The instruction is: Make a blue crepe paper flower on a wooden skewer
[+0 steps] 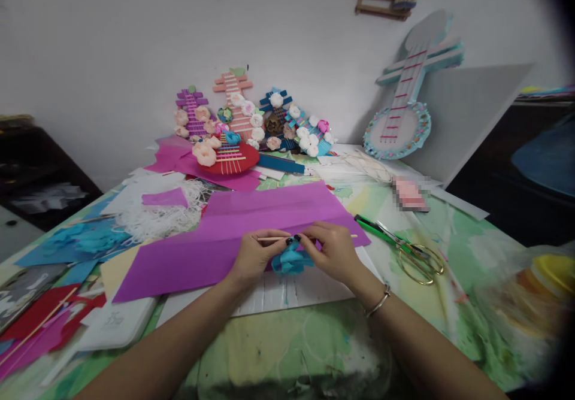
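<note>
A blue crepe-paper piece [290, 260] hangs gathered between my two hands, just above the near edge of a purple sheet [265, 211]. My left hand [260, 251] is closed in a pinch on it, with a thin wooden stick [269, 239] across its fingers. From the other side my right hand [330, 247] pinches the top of the same blue paper. The stick's far end shows beyond my right hand. A white board [278, 295] lies under the purple sheet.
Gold-handled scissors [420, 262] and a green cutter [372, 226] lie to the right. Decorated paper instruments [231, 157] stand behind. White shredded paper [171, 214], blue paper [92, 238] and a glue gun [114, 322] are at left. A plastic-wrapped jar [550, 277] is far right.
</note>
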### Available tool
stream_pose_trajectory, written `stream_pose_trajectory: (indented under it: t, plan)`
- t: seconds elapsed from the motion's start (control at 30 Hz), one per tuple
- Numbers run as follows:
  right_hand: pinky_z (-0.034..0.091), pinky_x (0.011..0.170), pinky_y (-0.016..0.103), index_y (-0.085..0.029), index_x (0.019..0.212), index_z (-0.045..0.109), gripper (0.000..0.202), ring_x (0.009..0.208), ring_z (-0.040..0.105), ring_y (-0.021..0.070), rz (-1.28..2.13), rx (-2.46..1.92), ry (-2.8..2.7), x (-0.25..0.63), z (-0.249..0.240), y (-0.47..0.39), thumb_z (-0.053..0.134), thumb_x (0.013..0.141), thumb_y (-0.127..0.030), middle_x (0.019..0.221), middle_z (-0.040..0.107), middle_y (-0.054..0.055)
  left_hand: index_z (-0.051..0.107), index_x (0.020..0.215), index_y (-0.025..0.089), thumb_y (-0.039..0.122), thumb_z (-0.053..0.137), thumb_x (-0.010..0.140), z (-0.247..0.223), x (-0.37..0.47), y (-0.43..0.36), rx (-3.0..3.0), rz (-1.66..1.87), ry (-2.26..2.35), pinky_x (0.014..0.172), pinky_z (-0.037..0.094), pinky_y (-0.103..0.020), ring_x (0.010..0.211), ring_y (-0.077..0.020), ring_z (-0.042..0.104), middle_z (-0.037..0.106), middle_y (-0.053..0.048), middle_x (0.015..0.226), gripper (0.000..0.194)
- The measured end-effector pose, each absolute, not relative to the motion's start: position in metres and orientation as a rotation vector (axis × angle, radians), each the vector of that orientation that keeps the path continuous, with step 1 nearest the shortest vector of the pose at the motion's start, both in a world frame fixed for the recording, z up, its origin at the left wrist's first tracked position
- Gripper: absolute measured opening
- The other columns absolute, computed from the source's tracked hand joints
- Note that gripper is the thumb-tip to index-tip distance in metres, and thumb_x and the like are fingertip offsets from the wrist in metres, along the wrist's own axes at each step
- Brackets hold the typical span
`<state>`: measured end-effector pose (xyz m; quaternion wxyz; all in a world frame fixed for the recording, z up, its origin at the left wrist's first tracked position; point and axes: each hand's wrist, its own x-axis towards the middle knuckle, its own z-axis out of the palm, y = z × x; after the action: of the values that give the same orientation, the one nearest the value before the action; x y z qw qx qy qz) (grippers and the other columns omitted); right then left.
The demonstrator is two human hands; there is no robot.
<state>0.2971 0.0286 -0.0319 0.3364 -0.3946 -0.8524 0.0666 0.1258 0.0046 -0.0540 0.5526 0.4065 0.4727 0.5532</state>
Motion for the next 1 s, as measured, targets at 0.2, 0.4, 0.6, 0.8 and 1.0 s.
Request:
stream_pose_trajectory:
  t: [0.2, 0.4, 0.6, 0.8, 1.0]
  plan:
    - [0.032, 0.055, 0.023, -0.017, 0.071, 0.064, 0.019, 0.059, 0.049, 0.0111, 0.197, -1.027, -2.211, 0.298, -0.032, 0.031, 0.054, 0.082, -0.028, 0.065, 0.058, 0.002, 0.071, 0.076, 0.014, 0.029, 0.079, 0.055, -0.054, 0.124, 0.004, 1.005, 1.266, 1.171, 0.052, 0.050, -0.022, 0.054, -0.0129, 0.064, 0.072, -0.005, 0.067, 0.027]
    - [0.034, 0.058, 0.024, -0.017, 0.073, 0.061, 0.014, 0.064, 0.050, 0.0126, 0.218, -0.963, -2.217, 0.299, -0.032, 0.034, 0.055, 0.081, -0.026, 0.069, 0.058, 0.003, 0.071, 0.076, 0.013, 0.028, 0.077, 0.056, -0.051, 0.123, 0.004, 1.110, 1.260, 1.218, 0.053, 0.050, -0.021, 0.055, -0.0130, 0.064, 0.071, -0.004, 0.066, 0.026]
    - [0.034, 0.060, 0.026, -0.017, 0.073, 0.060, 0.013, 0.064, 0.048, 0.0134, 0.152, -0.940, -2.187, 0.300, -0.032, 0.034, 0.056, 0.082, -0.025, 0.070, 0.057, 0.003, 0.067, 0.094, 0.014, 0.024, 0.077, 0.056, -0.045, 0.122, 0.002, 1.143, 1.255, 1.128, 0.059, 0.052, -0.023, 0.066, -0.0165, 0.067, 0.073, -0.006, 0.076, 0.040]
    - [0.033, 0.065, 0.028, -0.017, 0.075, 0.060, 0.016, 0.070, 0.050, 0.0152, 0.084, -0.882, -2.165, 0.301, -0.032, 0.034, 0.054, 0.084, -0.029, 0.073, 0.059, 0.004, 0.072, 0.081, 0.014, 0.035, 0.069, 0.068, -0.045, 0.120, 0.003, 1.253, 1.326, 1.111, 0.066, 0.052, -0.024, 0.071, -0.0165, 0.067, 0.073, -0.006, 0.079, 0.025]
    - [0.030, 0.068, 0.029, -0.018, 0.075, 0.058, 0.013, 0.072, 0.050, 0.0146, 0.059, -0.849, -2.179, 0.299, -0.033, 0.032, 0.054, 0.085, -0.027, 0.073, 0.059, 0.002, 0.073, 0.079, 0.017, 0.030, 0.072, 0.066, -0.046, 0.119, 0.003, 1.325, 1.318, 1.185, 0.068, 0.052, -0.025, 0.072, -0.0172, 0.067, 0.074, -0.005, 0.079, 0.019]
